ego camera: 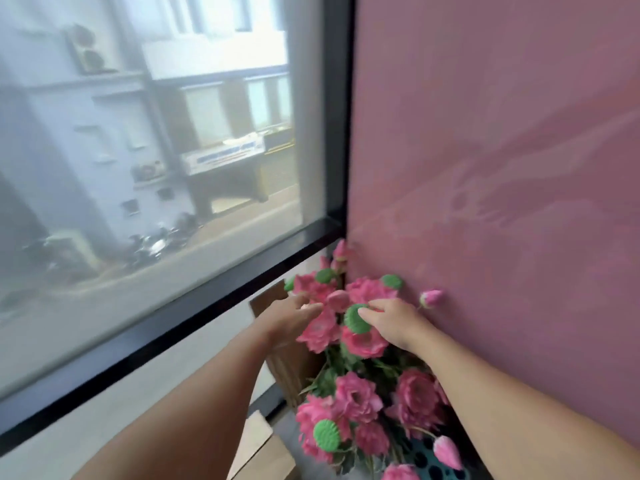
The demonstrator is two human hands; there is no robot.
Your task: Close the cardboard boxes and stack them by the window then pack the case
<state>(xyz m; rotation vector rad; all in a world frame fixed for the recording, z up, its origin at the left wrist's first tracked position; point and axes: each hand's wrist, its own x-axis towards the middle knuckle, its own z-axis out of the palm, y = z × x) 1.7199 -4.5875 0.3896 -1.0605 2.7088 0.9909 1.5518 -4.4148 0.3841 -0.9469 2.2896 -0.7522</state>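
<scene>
A bunch of pink artificial flowers (360, 341) with green seed pods fills the corner between the window and the pink wall. My left hand (292, 315) reaches in from the left, its fingers straight and touching the blooms. My right hand (391, 322) lies on the flowers from the right, fingertips on a green pod (355, 320). A brown cardboard box (294, 365) stands behind the flowers under the window, mostly hidden. Another cardboard box (259, 452) shows at the bottom beneath my left forearm.
A large window (156, 133) with a black frame (207, 306) fills the left. The pink wall (502, 150) closes the right side. A dark dotted vase (436, 459) holds the flowers at the bottom. A low white sill wall (138, 393) runs under the window.
</scene>
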